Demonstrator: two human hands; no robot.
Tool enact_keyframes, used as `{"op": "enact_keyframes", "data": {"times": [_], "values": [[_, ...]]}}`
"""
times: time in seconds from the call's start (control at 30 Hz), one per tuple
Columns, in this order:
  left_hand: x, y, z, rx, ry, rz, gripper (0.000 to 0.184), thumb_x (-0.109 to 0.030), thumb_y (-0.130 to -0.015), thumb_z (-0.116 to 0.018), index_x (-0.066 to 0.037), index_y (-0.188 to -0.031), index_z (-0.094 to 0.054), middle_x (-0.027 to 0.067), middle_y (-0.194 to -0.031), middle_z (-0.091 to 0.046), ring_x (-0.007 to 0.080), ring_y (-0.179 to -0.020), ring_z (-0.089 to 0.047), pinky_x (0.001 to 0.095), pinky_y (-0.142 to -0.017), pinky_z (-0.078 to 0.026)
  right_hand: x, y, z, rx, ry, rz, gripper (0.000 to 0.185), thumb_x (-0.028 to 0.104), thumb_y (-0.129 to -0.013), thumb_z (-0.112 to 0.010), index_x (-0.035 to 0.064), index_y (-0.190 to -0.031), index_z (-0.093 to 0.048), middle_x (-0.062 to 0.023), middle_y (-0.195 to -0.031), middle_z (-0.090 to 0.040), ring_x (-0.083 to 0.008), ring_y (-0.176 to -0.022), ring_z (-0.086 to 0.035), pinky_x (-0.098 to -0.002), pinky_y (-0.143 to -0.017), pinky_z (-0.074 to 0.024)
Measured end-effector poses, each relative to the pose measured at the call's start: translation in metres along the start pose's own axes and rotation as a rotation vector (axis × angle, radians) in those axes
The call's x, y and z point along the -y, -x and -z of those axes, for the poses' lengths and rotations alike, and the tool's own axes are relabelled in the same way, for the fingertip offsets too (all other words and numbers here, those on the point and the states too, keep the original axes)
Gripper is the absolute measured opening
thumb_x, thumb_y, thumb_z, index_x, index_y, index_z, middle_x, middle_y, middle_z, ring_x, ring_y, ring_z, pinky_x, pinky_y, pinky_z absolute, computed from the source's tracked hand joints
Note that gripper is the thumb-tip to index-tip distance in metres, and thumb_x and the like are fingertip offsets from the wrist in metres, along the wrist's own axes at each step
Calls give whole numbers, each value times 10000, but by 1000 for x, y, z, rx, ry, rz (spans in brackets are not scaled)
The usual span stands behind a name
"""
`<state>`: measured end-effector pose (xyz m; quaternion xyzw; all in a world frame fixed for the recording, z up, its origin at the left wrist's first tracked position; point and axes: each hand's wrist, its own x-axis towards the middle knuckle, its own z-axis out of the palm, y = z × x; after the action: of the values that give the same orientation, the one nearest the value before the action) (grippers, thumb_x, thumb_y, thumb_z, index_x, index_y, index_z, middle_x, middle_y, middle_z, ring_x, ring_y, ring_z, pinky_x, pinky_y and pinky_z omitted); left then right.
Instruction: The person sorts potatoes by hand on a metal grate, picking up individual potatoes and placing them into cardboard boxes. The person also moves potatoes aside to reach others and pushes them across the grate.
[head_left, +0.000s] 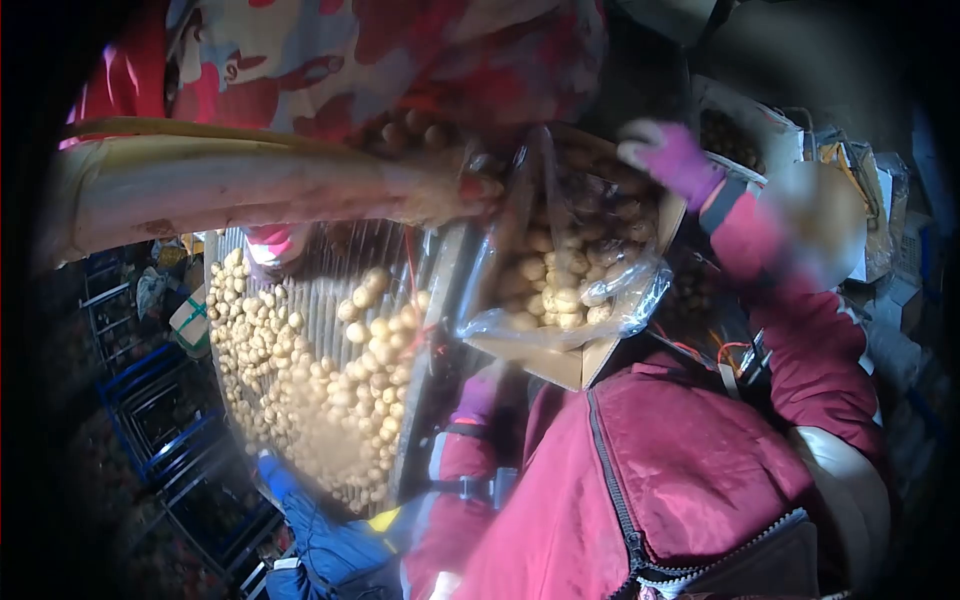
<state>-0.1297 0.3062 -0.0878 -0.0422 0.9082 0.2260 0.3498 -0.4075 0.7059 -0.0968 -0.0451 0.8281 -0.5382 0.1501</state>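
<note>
An open cardboard box [560,361] lined with clear plastic holds many round yellowish potatoes [565,290]. My right hand [672,160], in a purple glove with pale fingertips, is raised over the box's far right corner; motion blurs its fingers. Low beside the near left corner of the box is my left hand [478,395], also in a purple glove, its fingers unclear in shadow. Left of the box, many more potatoes [310,400] lie spread over a slatted surface [345,245].
A co-worker's blue glove [275,475] touches the near edge of the potatoes. Another person's pink and white glove [270,245] is at the far edge. A padded bar [240,185] crosses above the slats. Blue-framed racks [150,410] stand left, and a second box [745,115] stands back right.
</note>
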Motion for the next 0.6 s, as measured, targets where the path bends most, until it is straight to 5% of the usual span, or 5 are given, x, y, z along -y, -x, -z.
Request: {"op": "enact_keyframes", "data": {"times": [0.17,0.27,0.37,0.47,0.6], "values": [[-27,-35,-28,95,618,520,532,-448,-945,-595,-12,-1243,-656,197,-1220,-681,332,-1099,-656,401,-920,-503,-113,-61,-2,378,804,305,396,359,-982,-482,48,-1128,-680,-240,-1067,-687,-425,-1002,-651,-483,-924,-500],[23,-54,-77,76,479,356,522,-430,-934,-605,-8,-1238,-655,205,-1192,-689,326,-1102,-658,400,-925,-503,-116,-57,-11,354,838,152,369,331,-989,-474,62,-1121,-689,-230,-1079,-686,-412,-1025,-649,-465,-944,-492],[26,-55,-80,74,639,473,499,-423,-937,-603,-40,-1253,-654,223,-1197,-682,342,-1101,-657,403,-929,-503,-19,-26,-2,540,942,73,410,386,-975,-488,57,-1090,-704,-232,-1108,-679,-403,-1080,-632,-462,-961,-483],[66,-61,-108,47,3,25,427,-365,-938,-607,-94,-1265,-658,224,-1209,-671,356,-1103,-650,393,-941,-505,-66,-37,-16,365,865,-58,437,425,-958,-508,57,-1076,-712,-233,-1122,-677,-396,-1092,-633,-462,-966,-483],[76,-61,-119,39,41,130,374,-338,-946,-595,-113,-1235,-669,215,-1161,-682,356,-1056,-662,408,-915,-517,-70,-41,-22,341,919,-86,447,441,-956,-506,63,-1055,-722,-238,-1119,-673,-396,-1046,-650,-474,-938,-495]]}}
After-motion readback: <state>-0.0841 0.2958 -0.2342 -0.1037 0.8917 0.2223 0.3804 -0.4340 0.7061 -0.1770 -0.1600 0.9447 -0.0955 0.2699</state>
